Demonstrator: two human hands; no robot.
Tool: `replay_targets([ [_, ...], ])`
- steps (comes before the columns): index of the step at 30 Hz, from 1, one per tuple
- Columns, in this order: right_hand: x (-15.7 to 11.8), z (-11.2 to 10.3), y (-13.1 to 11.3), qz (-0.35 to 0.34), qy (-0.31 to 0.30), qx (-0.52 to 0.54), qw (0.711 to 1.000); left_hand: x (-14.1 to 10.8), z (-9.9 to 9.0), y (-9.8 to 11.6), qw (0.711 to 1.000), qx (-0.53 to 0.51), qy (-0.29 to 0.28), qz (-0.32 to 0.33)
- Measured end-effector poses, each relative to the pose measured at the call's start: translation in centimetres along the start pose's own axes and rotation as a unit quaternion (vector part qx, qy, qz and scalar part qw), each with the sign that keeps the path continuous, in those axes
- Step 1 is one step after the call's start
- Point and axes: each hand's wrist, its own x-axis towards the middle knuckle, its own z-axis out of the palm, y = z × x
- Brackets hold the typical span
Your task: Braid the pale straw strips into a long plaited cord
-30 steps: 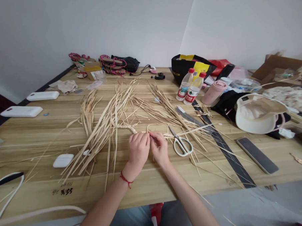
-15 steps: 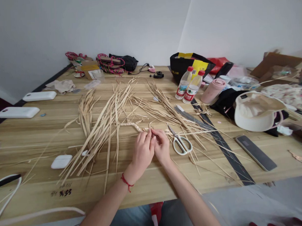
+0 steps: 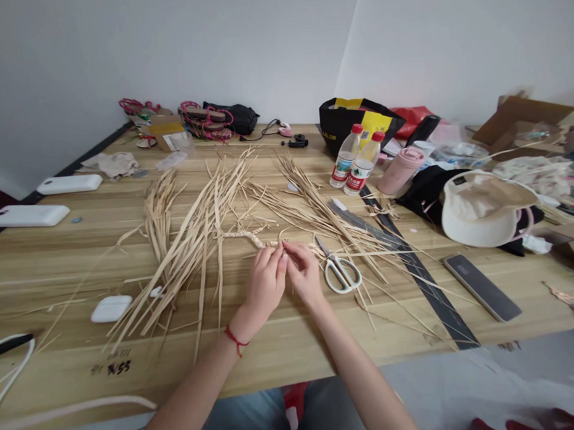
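Note:
My left hand (image 3: 266, 280), with a red cord round its wrist, is closed on the near end of a braided straw cord (image 3: 244, 234). Fingertips touching or nearly touching it, my right hand (image 3: 305, 271) pinches at the same straw; the exact grip is hidden by the fingers. The braid runs left from my hands to a pile of long dry straw strips (image 3: 206, 225). More strips (image 3: 315, 204) fan out beyond and to the right. White-handled scissors (image 3: 341, 275) lie just right of my right hand, blades partly over straw.
Two water bottles (image 3: 362, 167), a pink cup (image 3: 402, 170), a black and yellow bag (image 3: 335, 127) and a white cap (image 3: 480, 216) stand or lie at the right. A dark phone-like slab (image 3: 483, 287) is nearer. White earphone case (image 3: 111, 309) and white devices (image 3: 27, 215) lie left.
The whole view has shifted slightly, with things a little further left. My hands stay at the braid's end, and a small gap now shows between them below the fingertips.

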Motion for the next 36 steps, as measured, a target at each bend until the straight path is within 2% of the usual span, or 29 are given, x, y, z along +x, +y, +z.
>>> replay_targets([
  [5, 0.7, -0.8, 0.4, 0.055, -0.001, 0.046, 0.997, 1.1, -0.7, -1.2, 0.988, -0.147, 0.017, -0.052],
  [10, 0.5, -0.4, 0.0, 0.109, -0.017, 0.124, 0.986, 1.5, -0.7, -2.9, 0.962, -0.251, 0.027, -0.107],
  [17, 0.3, 0.0, 0.3, 0.107, 0.03, 0.126, 0.986, 1.3, 0.1, -3.8, 0.93, -0.322, 0.008, -0.176],
  [22, 0.3, -0.4, 0.7, 0.101, 0.027, 0.106, 0.989, 1.3, 0.5, -4.3, 0.928, -0.332, -0.003, -0.17],
  [30, 0.2, -0.5, 0.6, 0.121, 0.015, 0.123, 0.985, 1.4, 0.0, -4.3, 0.965, -0.238, -0.014, -0.11],
  [36, 0.0, -0.3, 0.9, 0.126, 0.015, 0.119, 0.985, 1.3, -0.3, -4.0, 0.962, -0.237, -0.04, -0.131],
])
